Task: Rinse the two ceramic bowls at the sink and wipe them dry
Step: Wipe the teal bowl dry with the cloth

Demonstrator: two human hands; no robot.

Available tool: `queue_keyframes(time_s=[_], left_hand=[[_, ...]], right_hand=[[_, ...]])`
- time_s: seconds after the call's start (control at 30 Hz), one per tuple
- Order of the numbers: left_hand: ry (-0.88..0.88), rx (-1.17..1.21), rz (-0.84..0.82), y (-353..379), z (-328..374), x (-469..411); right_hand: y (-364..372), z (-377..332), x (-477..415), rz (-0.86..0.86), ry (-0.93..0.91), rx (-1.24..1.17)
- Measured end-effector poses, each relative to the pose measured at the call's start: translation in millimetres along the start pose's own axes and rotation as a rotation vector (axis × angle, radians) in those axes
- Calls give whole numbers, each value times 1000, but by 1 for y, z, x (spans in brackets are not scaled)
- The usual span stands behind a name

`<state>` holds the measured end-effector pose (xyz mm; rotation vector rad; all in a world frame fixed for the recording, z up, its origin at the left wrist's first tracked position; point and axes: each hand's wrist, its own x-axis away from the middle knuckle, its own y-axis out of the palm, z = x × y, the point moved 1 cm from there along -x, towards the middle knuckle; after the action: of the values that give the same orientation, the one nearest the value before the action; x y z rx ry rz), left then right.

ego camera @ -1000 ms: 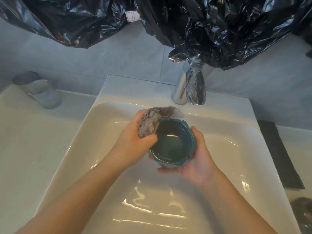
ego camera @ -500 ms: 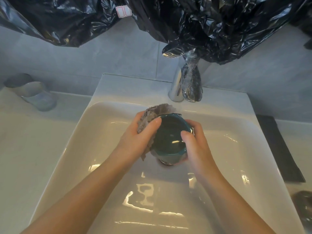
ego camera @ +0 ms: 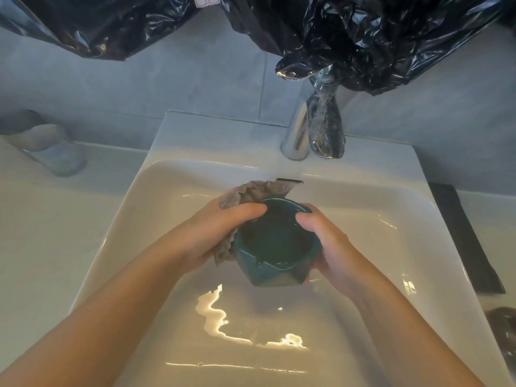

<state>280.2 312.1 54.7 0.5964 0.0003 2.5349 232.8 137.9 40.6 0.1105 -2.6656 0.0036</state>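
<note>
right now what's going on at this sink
A person holds a dark teal faceted ceramic bowl over the white sink basin with both bare hands. The left hand presses a crumpled grey-brown cloth against the bowl's left side, thumb at the rim. The right hand grips the opposite side, thumb hooked over the rim. No water is seen running from the chrome tap, so this looks like the wiping stage.
</note>
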Motion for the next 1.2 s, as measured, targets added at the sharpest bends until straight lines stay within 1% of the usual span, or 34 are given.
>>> queue_keyframes(time_s=[0.07,0.17,0.27,0.33,0.4,0.43,0.53,0.63,0.77,0.87,0.93,1.0,1.07,1.2], left_hand=[[-15,67,90,2,-4,-1],[31,183,294,7,-14,-5],[136,285,472,11,-19,-6],[181,304,519,15,-21,-5],[183,307,511,18,-19,-2],[166,308,480,17,-19,-1],[80,296,345,9,-18,-2],[20,183,195,-2,-15,-1],[-28,49,79,-12,-11,0],[-105,-53,9,-18,-9,1],[-135,-65,-28,-18,-9,2],[-151,-52,13,-17,-10,2],[-111,-12,112,-15,-11,2],[26,252,326,-4,-10,2]], right_hand=[[-1,-1,-2,37,-3,-28],[3,-1,-3,144,-77,-69],[11,2,-2,248,-200,29],[13,4,0,304,-259,49],[12,2,2,346,-286,10],[11,1,3,354,-290,-4],[7,-2,4,326,-248,6],[3,-1,2,296,-206,40],[3,1,1,185,-130,85],[0,1,0,91,-75,112],[-1,1,1,33,-40,136],[-2,2,2,24,-44,140],[-1,3,1,74,-92,132],[4,1,0,136,-198,107]])
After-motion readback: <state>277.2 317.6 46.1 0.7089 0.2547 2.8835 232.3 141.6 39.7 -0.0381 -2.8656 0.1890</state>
